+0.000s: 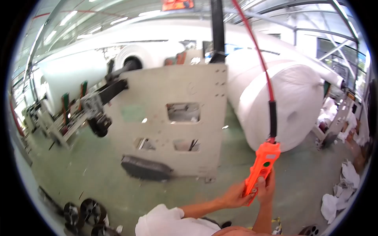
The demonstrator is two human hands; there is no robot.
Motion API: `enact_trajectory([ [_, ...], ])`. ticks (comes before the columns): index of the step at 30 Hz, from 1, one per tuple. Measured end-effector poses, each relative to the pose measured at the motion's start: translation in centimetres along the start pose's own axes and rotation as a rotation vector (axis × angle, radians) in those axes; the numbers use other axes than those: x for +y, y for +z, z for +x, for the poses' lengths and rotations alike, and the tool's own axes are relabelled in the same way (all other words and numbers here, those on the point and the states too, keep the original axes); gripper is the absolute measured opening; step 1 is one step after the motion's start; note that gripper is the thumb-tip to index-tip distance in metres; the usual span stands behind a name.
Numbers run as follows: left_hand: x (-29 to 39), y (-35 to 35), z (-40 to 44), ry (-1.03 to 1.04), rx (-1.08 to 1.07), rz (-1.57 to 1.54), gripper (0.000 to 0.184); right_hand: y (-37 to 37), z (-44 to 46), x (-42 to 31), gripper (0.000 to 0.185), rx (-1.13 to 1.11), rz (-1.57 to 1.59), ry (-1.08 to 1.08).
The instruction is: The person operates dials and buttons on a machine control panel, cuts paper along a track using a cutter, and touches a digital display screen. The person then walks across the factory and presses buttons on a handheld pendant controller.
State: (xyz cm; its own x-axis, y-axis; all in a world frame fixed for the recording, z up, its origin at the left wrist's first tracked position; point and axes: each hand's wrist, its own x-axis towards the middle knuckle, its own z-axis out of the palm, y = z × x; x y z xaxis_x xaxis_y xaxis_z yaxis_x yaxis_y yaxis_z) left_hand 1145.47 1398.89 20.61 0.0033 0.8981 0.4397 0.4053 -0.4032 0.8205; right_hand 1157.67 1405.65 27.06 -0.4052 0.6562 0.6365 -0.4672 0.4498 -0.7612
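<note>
An orange hoist pendant control with a green button hangs from a red cable, tilted, its upper end leaning right. My right hand is wrapped around the lower part from the right, its thumb on the button face. From the left, my left hand grips the lower end; some of its fingers are blurred or hidden behind the control. Beyond the control stands a large white roll of material, apart from both hands.
A pale machine side plate with cut-out openings stands ahead, with a dark arm at its left. More white rolls lie behind. Black wheel-like parts sit at lower left on the green floor; crumpled white scraps lie at right.
</note>
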Motion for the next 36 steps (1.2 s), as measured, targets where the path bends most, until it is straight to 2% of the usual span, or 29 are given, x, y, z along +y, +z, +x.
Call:
enact_trajectory([
  [3, -0.1, 4.3, 3.4, -0.136, -0.082, -0.241, 0.054, -4.7, 1.2, -1.7, 0.059, 0.009, -0.021, 0.020],
  [6, 0.3, 8.9, 7.5, 0.042, 0.032, -0.178, 0.055, -10.1, 2.4, -1.9, 0.054, 0.079, -0.033, 0.024],
  [9, 2.5, 11.7, 11.2, -0.035, -0.018, -0.131, 0.058, -14.7, 3.4, -3.1, 0.053, 0.099, -0.068, 0.011],
  [14, 1.0, 16.5, 15.5, -0.055, -0.083, -0.100, 0.059, -21.0, 4.4, -2.6, 0.054, 0.127, -0.093, -0.030],
  [18, 1.5, 18.8, 17.7, -0.043, -0.055, -0.094, 0.059, -24.5, 5.5, -2.5, 0.055, 0.077, -0.072, -0.021],
  [23, 1.5, 23.3, 19.5, -0.136, 0.044, -0.140, 0.059, -29.3, 6.1, -1.6, 0.055, 0.002, -0.096, -0.027],
  [26, 0.5, 27.6, 20.5, -0.159, 0.125, -0.124, 0.059, -32.4, 6.4, -2.4, 0.054, -0.063, 0.054, 0.043],
  [29, 0.8, 31.8, 22.1, -0.150, 0.195, -0.034, 0.059, -37.2, 6.5, -3.1, 0.052, -0.128, 0.074, 0.111],
  [32, 2.5, 34.2, 23.6, -0.192, 0.197, -0.015, 0.059, -39.8, 7.1, -4.1, 0.052, -0.123, 0.092, 0.047],
  [36, 3.9, 37.8, 25.3, -0.225, 0.202, -0.007, 0.056, -44.6, 6.8, -4.2, 0.053, -0.149, 0.134, 0.077],
])
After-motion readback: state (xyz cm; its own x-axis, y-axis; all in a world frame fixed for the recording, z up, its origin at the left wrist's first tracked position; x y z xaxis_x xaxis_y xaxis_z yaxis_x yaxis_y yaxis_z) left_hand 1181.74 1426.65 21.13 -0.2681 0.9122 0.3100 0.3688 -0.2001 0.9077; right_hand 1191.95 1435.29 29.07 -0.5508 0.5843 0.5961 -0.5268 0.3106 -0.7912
